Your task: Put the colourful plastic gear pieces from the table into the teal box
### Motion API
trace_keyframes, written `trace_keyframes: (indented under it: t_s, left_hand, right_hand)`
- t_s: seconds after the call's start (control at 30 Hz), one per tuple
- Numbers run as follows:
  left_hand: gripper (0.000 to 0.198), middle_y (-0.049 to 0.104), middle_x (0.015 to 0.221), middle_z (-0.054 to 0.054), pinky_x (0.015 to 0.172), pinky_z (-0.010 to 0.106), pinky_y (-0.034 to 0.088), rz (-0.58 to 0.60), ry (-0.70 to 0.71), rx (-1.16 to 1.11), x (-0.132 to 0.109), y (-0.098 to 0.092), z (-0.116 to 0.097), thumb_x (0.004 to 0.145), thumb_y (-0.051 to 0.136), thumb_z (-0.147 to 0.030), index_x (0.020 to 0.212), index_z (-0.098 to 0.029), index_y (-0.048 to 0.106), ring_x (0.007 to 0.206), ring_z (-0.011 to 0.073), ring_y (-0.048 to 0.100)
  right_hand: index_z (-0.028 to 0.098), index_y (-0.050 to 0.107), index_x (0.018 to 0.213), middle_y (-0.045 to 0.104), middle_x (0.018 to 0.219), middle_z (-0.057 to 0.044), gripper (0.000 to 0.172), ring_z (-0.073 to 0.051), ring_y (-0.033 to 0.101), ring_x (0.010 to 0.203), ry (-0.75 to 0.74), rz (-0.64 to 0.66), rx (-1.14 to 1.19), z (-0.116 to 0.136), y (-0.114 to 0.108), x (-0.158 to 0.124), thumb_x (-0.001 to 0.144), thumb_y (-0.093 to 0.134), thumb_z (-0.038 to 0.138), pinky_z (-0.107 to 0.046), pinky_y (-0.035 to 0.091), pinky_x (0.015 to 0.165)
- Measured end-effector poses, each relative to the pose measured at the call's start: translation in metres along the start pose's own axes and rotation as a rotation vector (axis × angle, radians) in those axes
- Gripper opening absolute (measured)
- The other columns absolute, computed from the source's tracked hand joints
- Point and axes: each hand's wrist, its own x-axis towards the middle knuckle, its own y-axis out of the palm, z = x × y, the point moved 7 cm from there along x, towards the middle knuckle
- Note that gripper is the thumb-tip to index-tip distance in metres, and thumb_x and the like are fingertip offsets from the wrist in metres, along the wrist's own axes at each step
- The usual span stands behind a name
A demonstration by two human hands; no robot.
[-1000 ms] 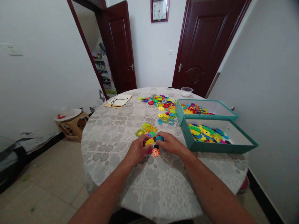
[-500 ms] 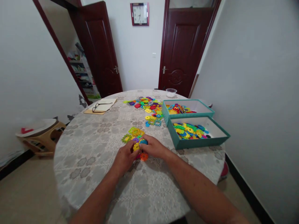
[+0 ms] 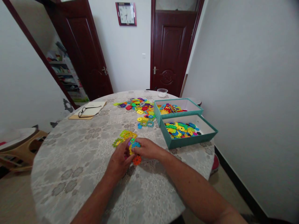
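My left hand (image 3: 119, 156) is closed around the left side of a small joined cluster of notched plastic discs, by its yellow disc (image 3: 130, 149). Its blue disc (image 3: 136, 145) is pinched by my right hand (image 3: 147, 148), thumb on the near face. A green piece (image 3: 132, 140) shows above the fingers, and an orange disc (image 3: 137, 160) sticks out below them. My fingers hide part of the cluster. Just behind my left hand, yellow and lime ring-shaped pieces (image 3: 125, 135) lie on the tablecloth.
Loose coloured discs (image 3: 140, 106) are heaped farther back. To the right stand two teal boxes, the near one (image 3: 187, 141) with mixed discs, the far one (image 3: 198, 109) with joined pieces. Glasses (image 3: 81, 112) rest on a notebook (image 3: 93, 109); a clear bowl (image 3: 162, 92) is at the back.
The whole view has shifted, so the table and boxes appear farther left. Both hands still hold the cluster; the blue disc has turned slightly and more of it shows.
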Motion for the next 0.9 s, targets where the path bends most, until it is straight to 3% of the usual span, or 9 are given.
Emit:
trace_keyframes:
  t_s: [0.2, 0.3, 0.47, 0.57, 0.67, 0.77, 0.9]
  left_hand:
    - [0.037, 0.068, 0.105, 0.006, 0.089, 0.045, 0.057, -0.055, 0.071, 0.13, -0.016, -0.023, -0.009, 0.094, 0.063, -0.034, 0.13, -0.033, 0.063, 0.095, 0.0244, 0.066]
    - [0.025, 0.071, 0.109, 0.008, 0.094, 0.048, 0.056, -0.084, 0.077, 0.216, -0.024, -0.029, 0.001, 0.094, 0.061, -0.032, 0.118, -0.027, 0.068, 0.102, 0.027, 0.067]
    - [0.023, 0.07, 0.109, 0.011, 0.098, 0.05, 0.053, -0.123, 0.036, 0.398, -0.032, -0.03, 0.019, 0.093, 0.062, -0.029, 0.113, -0.019, 0.068, 0.107, 0.0298, 0.064]
    - [0.02, 0.068, 0.107, 0.012, 0.096, 0.048, 0.053, -0.113, 0.047, 0.455, -0.033, -0.028, 0.018, 0.094, 0.061, -0.025, 0.111, -0.017, 0.068, 0.104, 0.0289, 0.063]
    - [0.019, 0.067, 0.105, 0.011, 0.096, 0.046, 0.053, -0.125, 0.057, 0.482, -0.033, -0.028, 0.019, 0.093, 0.057, -0.017, 0.108, -0.018, 0.068, 0.102, 0.0271, 0.063]
    - [0.027, 0.068, 0.106, 0.011, 0.098, 0.045, 0.052, -0.15, 0.037, 0.492, -0.034, -0.032, 0.024, 0.09, 0.052, -0.008, 0.108, -0.017, 0.068, 0.104, 0.0265, 0.063]
    - [0.037, 0.068, 0.109, 0.011, 0.098, 0.044, 0.051, -0.142, -0.018, 0.526, -0.037, -0.038, 0.031, 0.084, 0.049, -0.001, 0.111, -0.017, 0.068, 0.106, 0.0263, 0.062]
  right_hand:
    - [0.02, 0.061, 0.107, 0.065, 0.105, -0.009, 0.014, -0.023, 0.058, 0.1, -0.158, -0.566, -0.422, 0.036, -0.075, -0.026, 0.1, 0.054, 0.03, -0.034, 0.045, 0.093]
    - [0.017, 0.061, 0.109, 0.064, 0.106, -0.014, 0.018, -0.027, 0.057, 0.102, -0.109, -0.754, -0.656, 0.035, -0.114, -0.044, 0.101, 0.051, 0.03, -0.039, 0.045, 0.095]
    - [0.015, 0.063, 0.11, 0.064, 0.101, -0.016, 0.021, -0.029, 0.059, 0.096, 0.209, -0.764, -0.973, -0.005, -0.159, -0.06, 0.097, 0.053, 0.028, -0.038, 0.046, 0.084]
    - [0.013, 0.065, 0.111, 0.065, 0.1, -0.018, 0.026, -0.031, 0.062, 0.093, 0.435, -0.709, -1.019, -0.031, -0.175, -0.071, 0.095, 0.052, 0.029, -0.039, 0.046, 0.079]
    - [0.014, 0.068, 0.115, 0.065, 0.105, -0.021, 0.03, -0.034, 0.063, 0.096, 0.565, -0.727, -0.991, -0.042, -0.188, -0.083, 0.094, 0.051, 0.029, -0.043, 0.047, 0.078]
    - [0.016, 0.067, 0.121, 0.065, 0.113, -0.021, 0.034, -0.038, 0.061, 0.105, 0.53, -0.832, -0.976, -0.035, -0.195, -0.088, 0.093, 0.05, 0.027, -0.047, 0.048, 0.082]
    - [0.015, 0.067, 0.114, 0.066, 0.112, -0.019, 0.028, -0.033, 0.059, 0.111, 0.185, -0.9, -0.899, 0.0, -0.176, -0.074, 0.095, 0.047, 0.021, -0.046, 0.045, 0.096]
